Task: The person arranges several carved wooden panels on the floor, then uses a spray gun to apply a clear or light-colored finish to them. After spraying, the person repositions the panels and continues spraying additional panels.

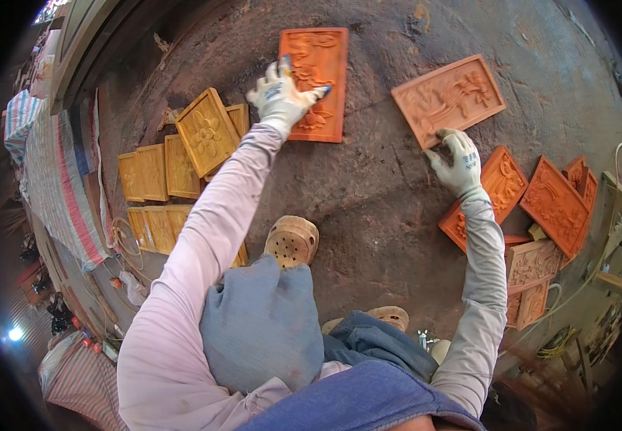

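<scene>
My left hand point(281, 99), in a white glove, lies spread over a bright orange carved panel point(329, 57) on the ground ahead. Some of its fingertips look dark-stained. The relief shows flowers and leaves inside a raised border. Further right, a paler, reddish-brown carved panel point(449, 99) is tilted at an angle. My right hand point(460, 164), also gloved, pinches the near corner of that panel between thumb and fingers. Whether the paler panel is lifted or rests on the ground, I cannot tell.
Several yellow carved panels point(207, 133) lie to the left. More orange panels point(556, 201) are heaped at the right, beside paler ones point(533, 262). A striped sheet point(63, 172) and a looped cord point(128, 241) are at far left; a wooden frame point(618, 215) stands far right.
</scene>
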Tool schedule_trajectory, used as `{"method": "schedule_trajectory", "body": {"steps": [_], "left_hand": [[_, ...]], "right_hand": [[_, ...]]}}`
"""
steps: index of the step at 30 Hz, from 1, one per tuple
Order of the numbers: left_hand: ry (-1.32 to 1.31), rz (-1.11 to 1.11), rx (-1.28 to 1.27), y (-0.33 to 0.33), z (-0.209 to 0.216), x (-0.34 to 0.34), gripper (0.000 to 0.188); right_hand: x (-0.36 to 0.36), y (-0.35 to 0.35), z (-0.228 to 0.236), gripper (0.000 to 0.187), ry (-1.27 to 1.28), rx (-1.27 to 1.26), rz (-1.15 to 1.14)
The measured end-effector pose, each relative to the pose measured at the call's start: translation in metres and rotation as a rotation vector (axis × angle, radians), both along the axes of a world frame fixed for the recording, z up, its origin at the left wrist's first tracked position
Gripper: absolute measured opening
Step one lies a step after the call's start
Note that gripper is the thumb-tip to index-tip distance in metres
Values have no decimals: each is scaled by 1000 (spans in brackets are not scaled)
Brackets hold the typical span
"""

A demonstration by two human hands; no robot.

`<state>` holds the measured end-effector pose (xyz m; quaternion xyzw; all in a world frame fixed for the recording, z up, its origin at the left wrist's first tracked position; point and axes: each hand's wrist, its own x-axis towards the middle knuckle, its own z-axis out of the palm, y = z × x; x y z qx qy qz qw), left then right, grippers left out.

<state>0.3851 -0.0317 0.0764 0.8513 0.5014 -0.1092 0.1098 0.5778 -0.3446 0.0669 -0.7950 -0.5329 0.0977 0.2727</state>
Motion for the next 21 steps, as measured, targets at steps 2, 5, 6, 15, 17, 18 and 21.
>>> {"method": "schedule_trajectory", "body": {"steps": [2,5,6,15,17,18,21], "left_hand": [[-96,-5,-9,-7,-14,14,113],[-184,-70,-18,-14,-23,40,112],[-228,-96,-28,-16,-25,49,112],[-246,-85,21,-3,-36,52,112],[-275,-99,94,-13,-43,49,107],[-343,-137,134,-10,-50,42,106],[-275,-85,196,-15,-37,16,96]], "right_hand": [[-8,4,0,40,167,-49,-469],[4,10,-42,49,-70,-7,-920],[16,3,-59,51,28,-73,-843],[-1,66,-59,69,161,-216,-497],[4,57,-66,73,194,-182,-466],[5,53,-62,75,207,-194,-418],[-27,51,9,86,259,-458,-432]]}}
